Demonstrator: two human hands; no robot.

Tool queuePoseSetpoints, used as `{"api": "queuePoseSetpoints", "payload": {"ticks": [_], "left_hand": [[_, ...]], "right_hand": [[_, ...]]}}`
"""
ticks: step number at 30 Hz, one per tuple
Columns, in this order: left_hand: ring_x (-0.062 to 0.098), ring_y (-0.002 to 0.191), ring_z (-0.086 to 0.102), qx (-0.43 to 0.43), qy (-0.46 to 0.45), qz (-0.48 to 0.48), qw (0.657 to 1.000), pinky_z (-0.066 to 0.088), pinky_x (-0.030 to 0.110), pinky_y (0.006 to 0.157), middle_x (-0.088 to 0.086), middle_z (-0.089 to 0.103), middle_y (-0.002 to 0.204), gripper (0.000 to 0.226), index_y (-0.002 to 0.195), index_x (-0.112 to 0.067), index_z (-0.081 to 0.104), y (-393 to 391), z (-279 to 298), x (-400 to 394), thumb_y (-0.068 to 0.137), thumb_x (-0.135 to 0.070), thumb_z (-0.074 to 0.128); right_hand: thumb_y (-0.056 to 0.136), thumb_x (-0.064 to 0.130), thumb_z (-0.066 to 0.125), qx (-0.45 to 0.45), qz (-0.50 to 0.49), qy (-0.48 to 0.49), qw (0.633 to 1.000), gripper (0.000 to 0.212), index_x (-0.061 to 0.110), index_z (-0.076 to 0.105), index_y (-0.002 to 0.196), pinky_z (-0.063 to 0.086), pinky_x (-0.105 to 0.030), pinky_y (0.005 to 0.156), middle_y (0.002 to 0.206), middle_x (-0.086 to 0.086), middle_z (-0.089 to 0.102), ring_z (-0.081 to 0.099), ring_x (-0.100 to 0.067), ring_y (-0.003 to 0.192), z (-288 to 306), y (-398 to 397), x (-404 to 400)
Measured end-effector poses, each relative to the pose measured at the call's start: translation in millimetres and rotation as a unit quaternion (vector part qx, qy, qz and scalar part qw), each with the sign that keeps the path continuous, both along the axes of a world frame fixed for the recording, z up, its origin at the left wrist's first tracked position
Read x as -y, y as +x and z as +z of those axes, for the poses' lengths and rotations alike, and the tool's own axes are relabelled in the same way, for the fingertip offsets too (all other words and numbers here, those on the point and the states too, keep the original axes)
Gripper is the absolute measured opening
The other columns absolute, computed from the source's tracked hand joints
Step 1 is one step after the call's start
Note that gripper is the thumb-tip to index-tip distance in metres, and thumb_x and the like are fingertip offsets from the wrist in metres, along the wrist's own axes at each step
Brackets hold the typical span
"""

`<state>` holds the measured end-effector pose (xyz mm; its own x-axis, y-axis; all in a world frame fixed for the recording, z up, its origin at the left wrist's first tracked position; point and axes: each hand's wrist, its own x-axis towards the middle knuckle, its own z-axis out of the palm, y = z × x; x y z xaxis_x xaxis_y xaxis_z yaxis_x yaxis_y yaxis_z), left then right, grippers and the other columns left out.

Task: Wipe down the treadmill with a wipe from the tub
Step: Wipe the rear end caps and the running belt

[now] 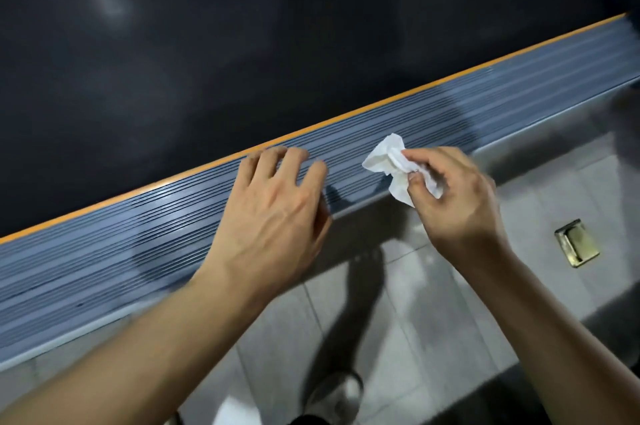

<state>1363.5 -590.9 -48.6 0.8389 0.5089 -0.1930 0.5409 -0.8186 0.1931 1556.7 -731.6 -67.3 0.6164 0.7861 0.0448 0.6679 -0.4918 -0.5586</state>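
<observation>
Along the near edge of the treadmill (104, 251), a ribbed grey side rail runs from the lower left up to the upper right, with a thin orange strip (346, 114) between it and the dark running belt (242, 43) beyond. On the middle stretch of that rail rests the left hand (277, 213), palm down, its fingers straight and slightly spread, the fingertips reaching almost to the orange strip; it holds nothing. Just to the right of it, over the same rail near its outer edge, is the crumpled white wipe (388, 161). The right hand (453, 196) pinches the wipe between thumb and curled fingers, with most of the wipe bunched out to the left of the fingers; whether the wipe touches the rail cannot be told. The two hands are near each other but apart. Below the rail lies a pale tiled floor (398, 338), where a small brass-coloured plate (576, 242) is set to the right, well clear of the treadmill. At the bottom edge, between the forearms, a shoe (334, 397) shows, blurred.
</observation>
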Motion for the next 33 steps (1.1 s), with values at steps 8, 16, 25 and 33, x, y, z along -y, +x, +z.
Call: {"api": "queuePoseSetpoints", "payload": {"ticks": [8, 16, 25, 33], "left_hand": [[0.037, 0.123, 0.049, 0.021, -0.022, -0.015, 0.999, 0.039, 0.05, 0.103, 0.013, 0.055, 0.132, 0.05, 0.127, -0.015, 0.056, 112.2, -40.2, 8.8, 0.09, -0.042, 0.037], [0.036, 0.12, 0.05, 0.072, -0.015, -0.063, 0.995, 0.039, 0.048, 0.103, 0.012, 0.053, 0.129, 0.053, 0.123, -0.016, 0.052, 241.6, -60.5, 34.5, 0.09, -0.043, 0.021], [0.044, 0.14, 0.04, 0.098, 0.045, -0.04, 0.993, 0.03, 0.054, 0.117, 0.021, 0.043, 0.152, 0.067, 0.146, -0.013, 0.046, 367.6, -106.0, 80.0, 0.089, -0.045, 0.031], [0.046, 0.145, 0.035, 0.122, 0.082, -0.011, 0.989, 0.025, 0.058, 0.12, 0.021, 0.038, 0.158, 0.065, 0.151, -0.017, 0.046, 440.9, -129.4, 97.7, 0.095, -0.048, 0.033]], "right_hand": [[0.092, 0.002, 0.059, 0.045, -0.01, 0.026, 0.999, 0.032, 0.016, 0.072, 0.117, 0.049, -0.028, 0.095, 0.118, 0.004, 0.065, 0.061, -0.013, 0.107, -30.9, 111.5, -18.5], [0.089, 0.002, 0.058, 0.09, -0.012, 0.028, 0.996, 0.033, 0.018, 0.072, 0.114, 0.048, -0.027, 0.094, 0.113, 0.004, 0.067, 0.063, -0.015, 0.106, -32.1, 224.3, -11.5], [0.09, 0.003, 0.056, 0.124, -0.021, 0.074, 0.989, 0.036, 0.02, 0.071, 0.118, 0.044, -0.016, 0.094, 0.118, 0.004, 0.066, 0.063, -0.014, 0.109, -65.0, 357.9, 34.3], [0.086, -0.005, 0.054, 0.263, 0.047, 0.16, 0.95, 0.042, 0.007, 0.069, 0.123, 0.048, -0.038, 0.094, 0.12, -0.006, 0.069, 0.057, -0.02, 0.108, -86.0, 466.3, 52.7]]}}
